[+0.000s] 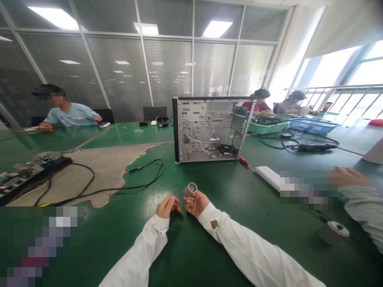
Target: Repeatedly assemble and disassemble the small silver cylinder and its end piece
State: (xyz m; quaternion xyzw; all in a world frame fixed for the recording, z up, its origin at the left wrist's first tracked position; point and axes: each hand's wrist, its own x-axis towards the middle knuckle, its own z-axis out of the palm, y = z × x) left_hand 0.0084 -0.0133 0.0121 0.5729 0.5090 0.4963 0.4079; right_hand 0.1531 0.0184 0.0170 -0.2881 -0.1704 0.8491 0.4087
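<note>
My right hand [197, 204] is closed around a small grey metal cylinder [190, 189], tilted so that its round end faces up; dark hollows show inside the rim. To its left, my left hand [168, 207] hovers low over the green table with fingers curled together. Whatever its fingertips may hold is too small to make out. The two hands are apart, and the left does not touch the cylinder. Beyond them stands an open computer case [197, 113], its inside facing me, with loose cables and a black fan [227, 149] at the bottom.
An orange-handled screwdriver [244, 162] and a white power strip [267, 177] lie right of the case. Another person's hand [350, 177] rests at the right, near another metal cylinder [333, 232]. Black cable [149, 183] crosses the left. Green basket [267, 126] and blue basket [314, 125] stand behind.
</note>
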